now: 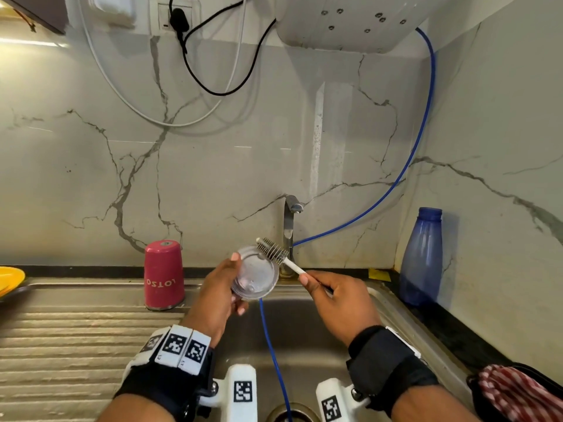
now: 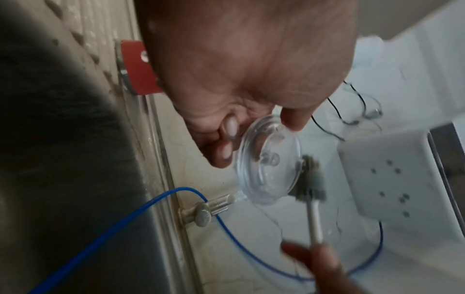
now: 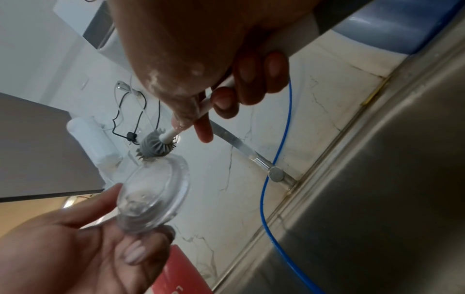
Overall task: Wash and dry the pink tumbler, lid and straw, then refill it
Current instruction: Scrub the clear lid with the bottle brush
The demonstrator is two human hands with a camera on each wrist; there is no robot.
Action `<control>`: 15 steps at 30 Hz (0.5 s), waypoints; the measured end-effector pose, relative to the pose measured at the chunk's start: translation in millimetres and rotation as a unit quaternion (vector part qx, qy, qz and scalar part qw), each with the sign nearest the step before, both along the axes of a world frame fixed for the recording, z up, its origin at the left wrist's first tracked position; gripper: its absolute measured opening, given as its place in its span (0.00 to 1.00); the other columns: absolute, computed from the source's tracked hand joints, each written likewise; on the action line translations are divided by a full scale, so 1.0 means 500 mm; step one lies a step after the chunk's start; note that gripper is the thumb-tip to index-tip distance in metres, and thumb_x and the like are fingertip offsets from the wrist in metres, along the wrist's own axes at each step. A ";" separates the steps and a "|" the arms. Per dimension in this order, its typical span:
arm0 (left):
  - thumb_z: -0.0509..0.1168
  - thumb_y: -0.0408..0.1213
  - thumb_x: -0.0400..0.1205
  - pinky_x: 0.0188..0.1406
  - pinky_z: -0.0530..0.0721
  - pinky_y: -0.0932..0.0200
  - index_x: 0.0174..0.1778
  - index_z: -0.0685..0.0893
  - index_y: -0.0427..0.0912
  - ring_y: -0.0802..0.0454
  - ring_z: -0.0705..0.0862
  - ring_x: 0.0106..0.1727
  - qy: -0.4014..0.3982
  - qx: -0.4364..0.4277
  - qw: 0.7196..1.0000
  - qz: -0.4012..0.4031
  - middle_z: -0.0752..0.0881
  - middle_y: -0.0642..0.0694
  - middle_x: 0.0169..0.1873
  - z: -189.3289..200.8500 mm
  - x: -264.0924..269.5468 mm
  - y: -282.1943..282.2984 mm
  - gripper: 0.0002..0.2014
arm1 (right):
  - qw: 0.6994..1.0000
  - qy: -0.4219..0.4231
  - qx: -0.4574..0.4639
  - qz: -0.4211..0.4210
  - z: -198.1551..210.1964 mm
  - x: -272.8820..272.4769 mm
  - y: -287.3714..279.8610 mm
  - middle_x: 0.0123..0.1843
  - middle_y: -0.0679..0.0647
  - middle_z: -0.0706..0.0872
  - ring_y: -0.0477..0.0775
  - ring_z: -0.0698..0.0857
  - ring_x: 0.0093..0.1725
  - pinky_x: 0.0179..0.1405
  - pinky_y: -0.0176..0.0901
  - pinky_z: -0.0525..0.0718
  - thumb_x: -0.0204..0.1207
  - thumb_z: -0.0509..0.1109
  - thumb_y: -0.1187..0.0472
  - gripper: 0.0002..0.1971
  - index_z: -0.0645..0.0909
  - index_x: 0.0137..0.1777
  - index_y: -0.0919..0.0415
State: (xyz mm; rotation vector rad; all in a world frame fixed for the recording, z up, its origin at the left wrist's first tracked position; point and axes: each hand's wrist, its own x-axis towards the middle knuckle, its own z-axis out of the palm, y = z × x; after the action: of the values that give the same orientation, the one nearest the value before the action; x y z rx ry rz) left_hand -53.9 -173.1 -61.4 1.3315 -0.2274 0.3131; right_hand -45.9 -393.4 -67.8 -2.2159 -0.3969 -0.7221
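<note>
My left hand (image 1: 225, 287) grips the clear round lid (image 1: 255, 274) by its edge, tilted on its side above the sink basin (image 1: 304, 339). My right hand (image 1: 332, 296) holds the white handle of a grey bristle brush (image 1: 272, 250), whose head touches the lid's upper rim. The left wrist view has the lid (image 2: 269, 165) with the brush (image 2: 308, 179) at its right edge. From the right wrist, the brush (image 3: 156, 146) sits on top of the lid (image 3: 156, 197). The pink tumbler (image 1: 164, 275) stands upside down on the sink's back ledge, left of my hands. No straw is visible.
A steel tap (image 1: 289, 226) rises behind the lid, and a blue hose (image 1: 271, 345) runs from the wall down into the drain. A blue bottle (image 1: 423, 257) stands at the right corner. The ridged drainboard (image 1: 76, 339) lies left, a yellow plate (image 1: 9, 280) beyond, a checked cloth (image 1: 518, 391) lower right.
</note>
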 end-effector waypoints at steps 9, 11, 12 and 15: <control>0.59 0.54 0.88 0.18 0.67 0.61 0.37 0.79 0.44 0.58 0.63 0.20 0.031 -0.213 0.976 -0.033 0.76 0.49 0.29 0.013 0.004 0.019 0.20 | 1.000 0.023 -0.002 0.012 -0.003 -0.002 0.002 0.36 0.46 0.87 0.45 0.84 0.39 0.42 0.48 0.86 0.82 0.64 0.36 0.15 0.88 0.57 0.39; 0.58 0.55 0.88 0.19 0.66 0.62 0.35 0.75 0.46 0.57 0.63 0.20 0.036 -0.249 0.967 -0.041 0.75 0.49 0.27 0.014 0.007 0.025 0.20 | 0.999 0.030 -0.003 0.019 -0.004 -0.004 0.007 0.35 0.47 0.87 0.46 0.84 0.39 0.41 0.48 0.86 0.82 0.64 0.37 0.15 0.88 0.57 0.39; 0.58 0.55 0.88 0.18 0.66 0.63 0.35 0.74 0.46 0.57 0.63 0.19 0.040 -0.245 0.968 -0.041 0.75 0.49 0.26 0.013 0.006 0.021 0.20 | 1.000 0.025 0.000 0.019 -0.003 -0.005 0.011 0.35 0.47 0.87 0.46 0.84 0.38 0.41 0.48 0.85 0.82 0.64 0.37 0.15 0.88 0.56 0.40; 0.58 0.56 0.88 0.17 0.66 0.63 0.37 0.75 0.44 0.57 0.64 0.21 0.058 -0.158 0.985 -0.047 0.75 0.48 0.27 0.003 0.001 -0.006 0.20 | 1.000 0.008 0.017 0.000 0.002 -0.005 0.017 0.32 0.45 0.85 0.46 0.83 0.36 0.39 0.47 0.85 0.81 0.63 0.36 0.16 0.89 0.54 0.42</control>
State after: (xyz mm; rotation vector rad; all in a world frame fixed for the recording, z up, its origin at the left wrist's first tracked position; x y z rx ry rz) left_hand -53.6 -175.9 -60.0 1.0182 -0.1350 0.1816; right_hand -48.4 -384.9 -66.9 -2.1884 -0.3724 -0.7056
